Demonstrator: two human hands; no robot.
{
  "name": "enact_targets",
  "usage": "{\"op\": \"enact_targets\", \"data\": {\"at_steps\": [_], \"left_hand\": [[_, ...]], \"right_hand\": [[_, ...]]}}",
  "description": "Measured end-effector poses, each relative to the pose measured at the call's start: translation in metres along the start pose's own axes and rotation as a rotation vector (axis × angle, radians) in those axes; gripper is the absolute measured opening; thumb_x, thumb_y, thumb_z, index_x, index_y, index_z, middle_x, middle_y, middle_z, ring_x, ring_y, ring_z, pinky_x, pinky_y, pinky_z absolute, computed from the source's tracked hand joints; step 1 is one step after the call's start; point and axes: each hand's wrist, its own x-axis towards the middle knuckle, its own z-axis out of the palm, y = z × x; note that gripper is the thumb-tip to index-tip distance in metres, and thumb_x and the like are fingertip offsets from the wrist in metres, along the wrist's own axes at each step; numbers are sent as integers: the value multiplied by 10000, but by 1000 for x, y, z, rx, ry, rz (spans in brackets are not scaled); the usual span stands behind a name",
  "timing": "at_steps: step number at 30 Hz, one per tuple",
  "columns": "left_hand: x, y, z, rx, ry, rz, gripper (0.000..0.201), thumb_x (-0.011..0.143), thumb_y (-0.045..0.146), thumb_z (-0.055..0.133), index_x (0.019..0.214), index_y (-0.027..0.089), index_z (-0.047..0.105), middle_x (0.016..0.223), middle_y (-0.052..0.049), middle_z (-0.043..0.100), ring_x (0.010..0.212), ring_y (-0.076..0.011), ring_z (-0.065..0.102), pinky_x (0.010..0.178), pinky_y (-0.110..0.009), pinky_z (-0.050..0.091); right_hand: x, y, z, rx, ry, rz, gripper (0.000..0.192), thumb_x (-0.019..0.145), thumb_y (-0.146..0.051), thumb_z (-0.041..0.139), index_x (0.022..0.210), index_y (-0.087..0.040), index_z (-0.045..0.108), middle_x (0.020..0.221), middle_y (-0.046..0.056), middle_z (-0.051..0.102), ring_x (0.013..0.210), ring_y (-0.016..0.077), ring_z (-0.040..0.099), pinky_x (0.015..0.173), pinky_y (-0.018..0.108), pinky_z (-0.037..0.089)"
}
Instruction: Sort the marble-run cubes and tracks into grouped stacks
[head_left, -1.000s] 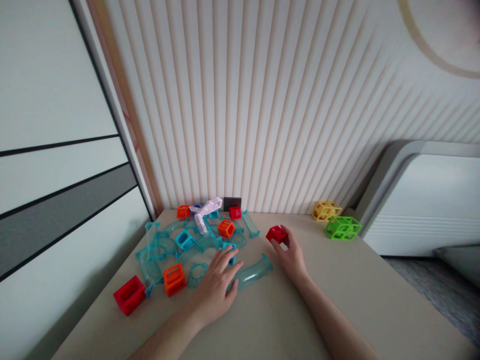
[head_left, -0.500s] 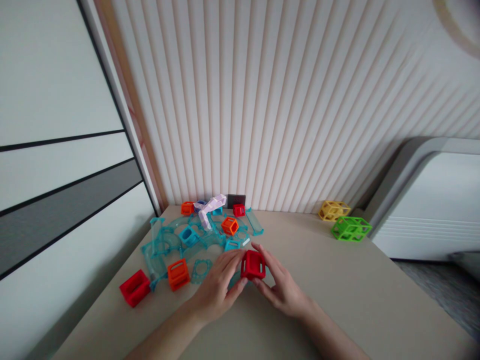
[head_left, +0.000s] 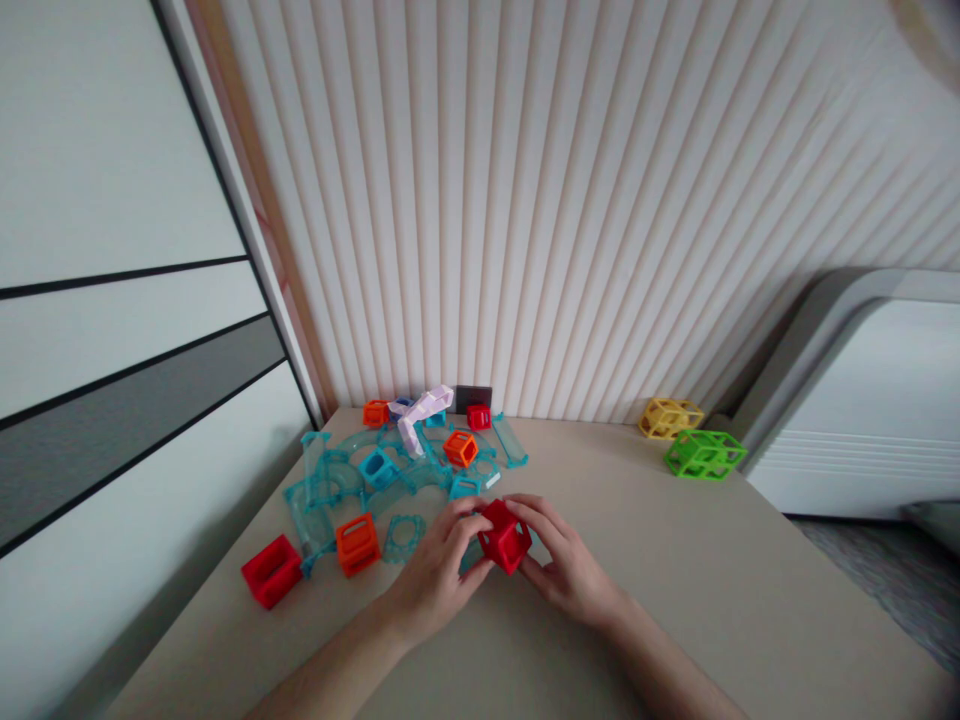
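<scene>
Between my two hands is a red hollow cube block, tilted with one corner toward me. My left hand grips its left side, thumb low and fingers above. On the other side, my right hand has its fingers on the upper right and its thumb below. To the left lie an orange block with a slot and a red open block. Just beyond my hands are a small blue block and an orange cube frame.
Clear teal track pieces spread over the left of the table. A pale purple angular piece lies on them. A yellow cube frame and a green cube frame stand at the back right, near the ribbed wall.
The red cube block has been turned between my hands, from facing me squarely to a tilted, corner-on position. My fingers have shifted slightly around it.
</scene>
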Motion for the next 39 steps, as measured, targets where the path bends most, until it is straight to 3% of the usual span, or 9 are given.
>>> {"op": "enact_targets", "data": {"at_steps": [9, 17, 20, 23, 25, 27, 28, 33, 39], "left_hand": [[-8, -10, 8, -108, 2, -108, 448, 885, 53, 520, 1271, 270, 452, 1267, -90, 637, 1178, -229, 652, 991, -395, 563], [-10, -4, 6, -570, -146, -344, 544, 896, 313, 673, 1371, 237, 417, 1404, -149, 566, 1239, -282, 611, 1060, -432, 511], [-1, 3, 3, -707, -68, -468, 407, 949, 372, 607, 1301, 246, 447, 1338, -122, 610, 1202, -258, 633, 1038, -413, 520], [7, 8, -1, -799, 35, -544, 396, 954, 422, 587, 1280, 251, 440, 1336, -116, 610, 1188, -250, 637, 1002, -400, 538], [8, 8, -4, -831, 63, -564, 404, 943, 442, 594, 1265, 248, 446, 1328, -115, 613, 1159, -247, 649, 978, -397, 549], [7, 6, -5, -834, 78, -580, 415, 926, 452, 609, 1252, 247, 453, 1305, -109, 623, 1132, -246, 661, 957, -392, 558], [6, 5, -5, -824, 85, -584, 419, 919, 454, 615, 1247, 246, 457, 1294, -107, 627, 1122, -247, 665, 948, -389, 561], [2, 2, -5, -711, 78, -572, 401, 917, 430, 609, 1240, 228, 481, 1232, -110, 651, 1081, -255, 672, 929, -389, 566], [2, 3, -5, -658, 41, -549, 391, 921, 408, 605, 1251, 223, 504, 1207, -107, 664, 1053, -250, 674, 927, -397, 568]], "right_hand": [[2, -3, -6, -10, -28, -49, 504, 991, -270, 577, 1467, -271, 409, 1384, 143, 544, 1263, 232, 576, 1037, 366, 513], [-1, -6, -1, -96, 19, -95, 435, 989, -387, 597, 1395, -268, 495, 1140, 112, 666, 962, 218, 670, 818, 334, 567], [7, -3, 0, 35, 192, -42, 419, 1034, -444, 467, 1398, -237, 485, 1071, 104, 672, 938, 220, 663, 824, 355, 562], [37, 14, -3, 7, 407, 192, 297, 1061, -344, 383, 1245, -220, 581, 995, 80, 679, 885, 193, 662, 800, 322, 552], [68, 31, -6, -186, 288, 306, 259, 1028, -310, 454, 1188, -209, 631, 1065, 92, 685, 965, 205, 662, 870, 326, 532], [100, 50, -7, -424, 33, 411, 329, 1009, -274, 484, 1314, -234, 598, 1230, 97, 654, 1152, 210, 618, 999, 315, 470], [114, 58, -6, -463, -2, 443, 352, 991, -260, 516, 1331, -233, 602, 1249, 106, 649, 1192, 224, 602, 1027, 318, 444], [159, 89, 14, -550, -54, 556, 359, 994, -273, 504, 1339, -249, 603, 1302, 140, 619, 1191, 279, 603, 972, 379, 453], [167, 101, 28, -536, -101, 596, 273, 984, -209, 501, 1228, -217, 624, 1351, 132, 585, 1179, 251, 603, 918, 325, 449]]}}
